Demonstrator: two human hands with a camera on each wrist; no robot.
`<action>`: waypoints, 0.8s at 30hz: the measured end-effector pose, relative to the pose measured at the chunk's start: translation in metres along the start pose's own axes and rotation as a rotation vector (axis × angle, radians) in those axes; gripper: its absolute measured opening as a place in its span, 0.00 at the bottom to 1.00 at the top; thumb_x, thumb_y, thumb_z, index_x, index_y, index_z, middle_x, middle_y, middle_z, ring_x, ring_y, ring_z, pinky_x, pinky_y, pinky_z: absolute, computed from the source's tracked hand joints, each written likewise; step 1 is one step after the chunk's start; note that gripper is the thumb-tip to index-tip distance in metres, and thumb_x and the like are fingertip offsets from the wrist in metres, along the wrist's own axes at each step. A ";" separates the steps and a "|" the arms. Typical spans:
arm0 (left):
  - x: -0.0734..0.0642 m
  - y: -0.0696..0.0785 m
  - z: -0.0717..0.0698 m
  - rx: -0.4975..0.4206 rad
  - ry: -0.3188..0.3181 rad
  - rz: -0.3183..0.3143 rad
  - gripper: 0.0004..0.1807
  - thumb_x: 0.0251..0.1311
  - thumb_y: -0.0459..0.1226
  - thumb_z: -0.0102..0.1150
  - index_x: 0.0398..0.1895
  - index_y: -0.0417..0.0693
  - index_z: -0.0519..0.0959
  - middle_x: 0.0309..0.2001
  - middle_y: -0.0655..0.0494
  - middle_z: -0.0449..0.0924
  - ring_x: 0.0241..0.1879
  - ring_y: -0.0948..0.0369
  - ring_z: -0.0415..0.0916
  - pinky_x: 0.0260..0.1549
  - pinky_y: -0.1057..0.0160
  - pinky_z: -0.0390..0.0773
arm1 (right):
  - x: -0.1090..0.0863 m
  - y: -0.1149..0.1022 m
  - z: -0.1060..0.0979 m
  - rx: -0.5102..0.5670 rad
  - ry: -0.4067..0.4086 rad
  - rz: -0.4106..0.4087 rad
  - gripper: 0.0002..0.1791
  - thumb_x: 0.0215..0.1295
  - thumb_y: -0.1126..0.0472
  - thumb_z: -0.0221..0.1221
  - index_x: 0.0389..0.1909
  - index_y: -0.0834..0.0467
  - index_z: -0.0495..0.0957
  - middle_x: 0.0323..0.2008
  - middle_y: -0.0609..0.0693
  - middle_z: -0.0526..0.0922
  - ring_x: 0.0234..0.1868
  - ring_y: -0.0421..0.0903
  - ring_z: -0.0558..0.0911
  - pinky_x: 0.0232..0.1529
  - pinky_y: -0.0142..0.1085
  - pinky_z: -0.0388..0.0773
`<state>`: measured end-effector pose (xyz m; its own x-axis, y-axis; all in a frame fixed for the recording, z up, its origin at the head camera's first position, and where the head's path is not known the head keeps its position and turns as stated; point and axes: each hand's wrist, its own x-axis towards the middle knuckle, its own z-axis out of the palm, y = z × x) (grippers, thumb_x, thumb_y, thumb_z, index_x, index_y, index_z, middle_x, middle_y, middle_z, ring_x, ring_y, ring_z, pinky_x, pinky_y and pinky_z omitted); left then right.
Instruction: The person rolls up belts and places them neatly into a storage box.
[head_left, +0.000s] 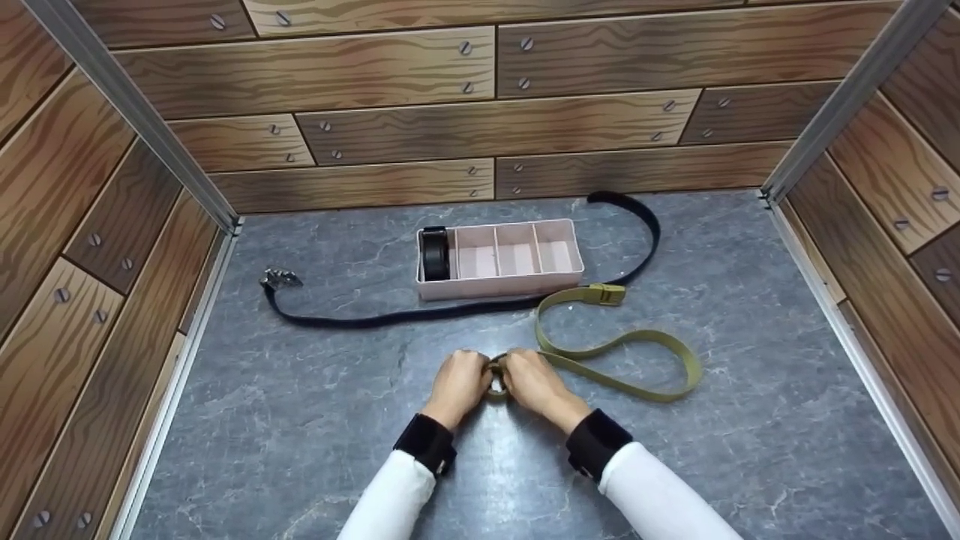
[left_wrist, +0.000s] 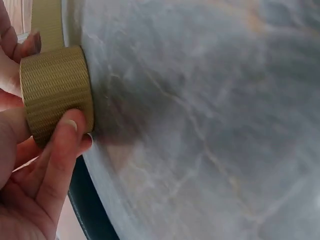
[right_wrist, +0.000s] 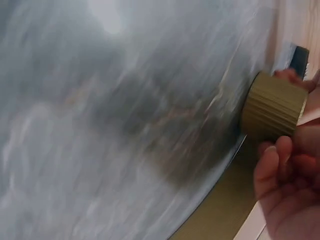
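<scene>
An olive webbing belt [head_left: 660, 337] lies in loops on the grey floor, its one end wound into a coil [left_wrist: 57, 85]. My left hand [head_left: 459, 381] grips the coil's left side, fingertips pressed on the outer wrap. On the other side my right hand [head_left: 536, 381] holds the coil, thumb and fingers at its edge, where the loose strap leads off. The belt's olive buckle [head_left: 606, 294] rests beyond my right hand, over a black belt [head_left: 390, 320]. In the head view my hands partly hide the coil.
Farther back stands a pale pink divided box [head_left: 499, 286]; a rolled black belt [head_left: 435, 253] fills its leftmost compartment. The long black belt passes in front of the box, with a metal buckle [head_left: 280, 278] at its left end. Wood-patterned walls [head_left: 375, 127] enclose the floor.
</scene>
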<state>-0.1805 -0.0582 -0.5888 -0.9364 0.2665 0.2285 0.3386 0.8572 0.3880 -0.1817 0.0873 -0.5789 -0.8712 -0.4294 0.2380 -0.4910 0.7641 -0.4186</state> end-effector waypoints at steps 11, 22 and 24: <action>-0.001 -0.001 0.002 -0.059 0.059 -0.165 0.07 0.44 0.32 0.59 0.14 0.48 0.76 0.17 0.55 0.77 0.20 0.56 0.76 0.17 0.58 0.72 | -0.003 -0.010 -0.004 0.199 -0.111 0.359 0.16 0.57 0.64 0.56 0.10 0.55 0.74 0.04 0.39 0.70 0.05 0.34 0.70 0.07 0.31 0.67; 0.001 -0.008 -0.002 -0.181 -0.075 -0.048 0.04 0.49 0.36 0.62 0.21 0.52 0.83 0.21 0.61 0.79 0.20 0.65 0.72 0.21 0.66 0.72 | -0.004 0.001 0.001 0.028 -0.067 0.097 0.13 0.58 0.63 0.57 0.15 0.53 0.74 0.17 0.46 0.75 0.20 0.43 0.75 0.21 0.35 0.70; 0.000 -0.006 -0.003 -0.160 -0.074 -0.047 0.06 0.49 0.35 0.62 0.17 0.51 0.82 0.20 0.61 0.78 0.19 0.66 0.71 0.19 0.67 0.71 | -0.004 0.001 0.001 0.063 -0.063 0.127 0.10 0.60 0.61 0.57 0.20 0.54 0.78 0.19 0.46 0.77 0.21 0.41 0.75 0.21 0.34 0.71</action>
<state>-0.1825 -0.0646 -0.5885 -0.9536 0.2647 0.1431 0.2996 0.7901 0.5347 -0.1789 0.0898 -0.5814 -0.9239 -0.3616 0.1252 -0.3739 0.7836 -0.4961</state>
